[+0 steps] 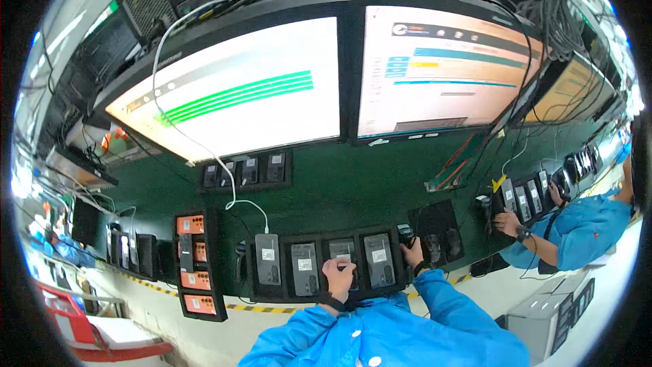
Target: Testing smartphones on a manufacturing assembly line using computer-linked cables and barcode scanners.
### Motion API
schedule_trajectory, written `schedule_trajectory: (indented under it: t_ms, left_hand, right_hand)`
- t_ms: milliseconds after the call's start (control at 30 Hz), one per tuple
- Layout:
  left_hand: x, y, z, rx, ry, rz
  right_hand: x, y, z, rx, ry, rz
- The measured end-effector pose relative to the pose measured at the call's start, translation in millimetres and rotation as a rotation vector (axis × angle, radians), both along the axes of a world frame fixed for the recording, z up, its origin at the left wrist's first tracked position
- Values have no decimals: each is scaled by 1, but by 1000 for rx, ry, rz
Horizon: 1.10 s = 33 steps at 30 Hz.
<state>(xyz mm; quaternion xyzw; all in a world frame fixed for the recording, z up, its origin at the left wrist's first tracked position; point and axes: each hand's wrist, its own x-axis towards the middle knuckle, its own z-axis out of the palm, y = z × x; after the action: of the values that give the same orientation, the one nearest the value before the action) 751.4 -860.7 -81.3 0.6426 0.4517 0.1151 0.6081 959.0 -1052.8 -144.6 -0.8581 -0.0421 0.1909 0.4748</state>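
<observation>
A black tray at the table's front edge holds several dark phones in slots, each with a white label. My left hand is over the third phone, its thumb and fingers drawn together by the label; what they pinch is hidden. Beside the tray's right end, my right hand is closed around a black barcode scanner. A white cable plugs into the top of the leftmost phone, which sits a little higher than the others.
Two lit monitors stand behind. A second phone tray lies beneath them. To the left are a black tray with orange boxes and another dark scanner. A black mat lies right; beyond it a co-worker handles phones.
</observation>
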Motion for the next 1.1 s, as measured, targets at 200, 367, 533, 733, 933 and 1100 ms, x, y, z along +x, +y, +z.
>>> schedule_trajectory:
  t_ms: [200, 367, 533, 733, 933, 1100]
  left_hand:
    - [17, 19, 69, 261, 140, 53]
    - [13, 56, 36, 287, -15, -419]
    - [7, 49, 110, 121, -313, -346]
    - [-14, 42, 132, -22, -349, -405]
    - [-28, 36, 140, 88, -354, -371]
    - [-31, 37, 133, 135, -385, -376]
  right_hand:
    - [4, 25, 57, 226, -205, -312]
    - [-9, 54, 132, 734, 122, 125]
    - [-51, 101, 210, 468, -26, 431]
    - [-78, 119, 229, 358, -44, 545]
    - [-86, 118, 255, 285, -165, 666]
    - [-88, 119, 267, 151, -152, 725]
